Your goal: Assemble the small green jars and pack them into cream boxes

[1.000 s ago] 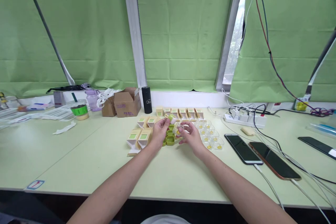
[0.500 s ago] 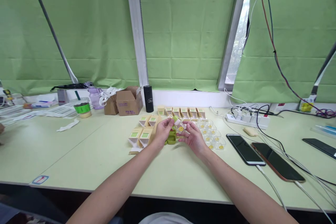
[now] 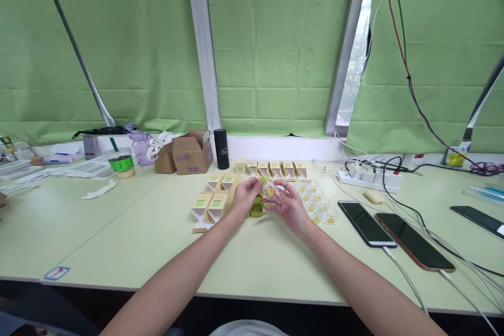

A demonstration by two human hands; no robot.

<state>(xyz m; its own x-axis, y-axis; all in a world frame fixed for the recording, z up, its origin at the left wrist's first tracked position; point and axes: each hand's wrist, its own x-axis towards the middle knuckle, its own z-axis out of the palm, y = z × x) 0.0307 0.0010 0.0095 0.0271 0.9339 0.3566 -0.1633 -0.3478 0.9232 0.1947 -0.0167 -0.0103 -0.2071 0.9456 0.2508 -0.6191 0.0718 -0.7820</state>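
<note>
Above the middle of the table, my left hand [image 3: 244, 198] pinches a small green piece [image 3: 264, 180]. Right against it, my right hand [image 3: 290, 203] has its fingers closed on a clear plastic case [image 3: 270, 190] with a yellow centre. Whether the two parts are joined, I cannot tell. Under my hands lie small olive-green square pieces [image 3: 256, 210], partly hidden. Several more clear cases with yellow centres [image 3: 315, 207] stand in rows just right of my right hand. Left of my left hand are open cream-coloured cartons [image 3: 216, 205] with green squares on them.
More small cartons [image 3: 275, 169] line the back. Behind them on the left stand a cardboard box [image 3: 192, 152] and a black tumbler [image 3: 221, 149]. Two phones [image 3: 367, 224] with cables lie at right, near a power strip [image 3: 370, 179]. A drink cup [image 3: 123, 164] stands left.
The clear case has turned between my hands, so its yellow centre faces me more. My hands stay in nearly the same place; the view has shifted slightly.
</note>
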